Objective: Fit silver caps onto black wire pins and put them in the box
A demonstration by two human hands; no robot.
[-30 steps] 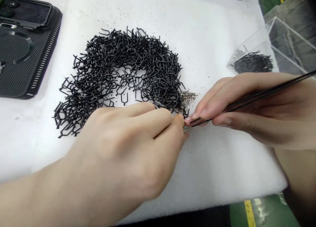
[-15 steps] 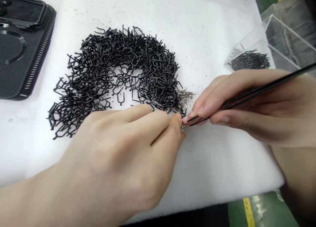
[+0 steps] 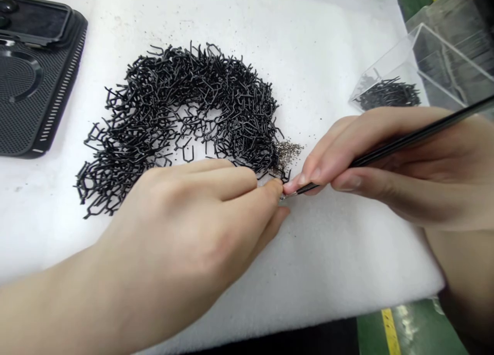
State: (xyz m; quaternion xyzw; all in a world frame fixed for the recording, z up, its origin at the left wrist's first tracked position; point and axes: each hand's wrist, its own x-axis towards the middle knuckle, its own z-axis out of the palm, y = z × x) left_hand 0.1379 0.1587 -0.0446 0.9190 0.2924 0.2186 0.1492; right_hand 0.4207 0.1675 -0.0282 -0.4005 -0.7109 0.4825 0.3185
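My right hand [image 3: 386, 159] grips a pair of black tweezers [image 3: 405, 141], whose arms lie pressed together. Their fine metal tips meet my left fingertips. My left hand [image 3: 200, 226] is closed in a pinch, knuckles up, on something too small and covered to make out. Just beyond it lies a curved heap of small black Y-shaped wire-like pieces [image 3: 247, 98]. Beside the heap's right end is a little scatter of tiny brownish metallic bits [image 3: 289, 152]. Whether the tweezer tips hold anything I cannot tell.
At the right a clear plastic box [image 3: 419, 46] lies tilted, with thin black pieces [image 3: 389, 93] inside. A black perforated device case [image 3: 50, 87] lies at the far left. The white foam-like table cover [image 3: 347, 262] ends at the front, above a green floor [image 3: 420, 329].
The tweezer arms have come together from slightly apart. My left hand has turned a little and its fingertips have shifted slightly. The heap has not changed.
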